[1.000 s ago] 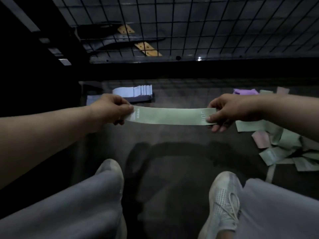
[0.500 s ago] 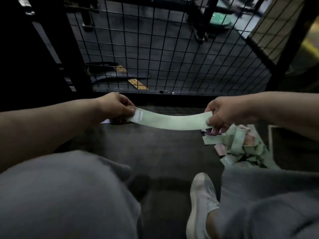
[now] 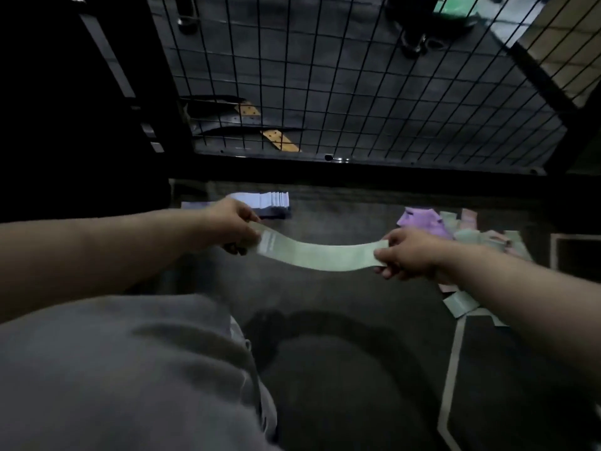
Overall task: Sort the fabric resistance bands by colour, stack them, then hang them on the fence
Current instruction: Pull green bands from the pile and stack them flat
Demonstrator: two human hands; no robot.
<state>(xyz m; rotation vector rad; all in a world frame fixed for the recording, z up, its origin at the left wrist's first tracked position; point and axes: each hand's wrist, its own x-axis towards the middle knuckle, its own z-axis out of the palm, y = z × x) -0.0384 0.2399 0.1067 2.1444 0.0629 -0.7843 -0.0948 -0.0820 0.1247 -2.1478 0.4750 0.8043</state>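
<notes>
So the green band is held between both hands, left hand pinching one end and right hand pinching the other, fingers closed tight on the fabric at each side. It hangs in the air above the floor, well short of the fence ahead.

What's different from a second ago: the band was pulled flat and straight then, and now it sags in the middle with a soft curve, so the stretch has been let off. The view has also tipped up and swung around a bit, so more of the fence shows, and the white stack by the left hand is back in sight after being hidden half a second ago. The hands themselves sit about the same way apart.

My read: the smoothing-out part looks done for this one and it's about ready to be laid down somewhere. I don't see a green stack started yet, just the white stack near the fence base, with something darker under it that I can't make out. The loose pile on the right is a mix of purple, pink and green, so there's plenty of sorting left, and nothing is hanging on the fence so far.
</notes>
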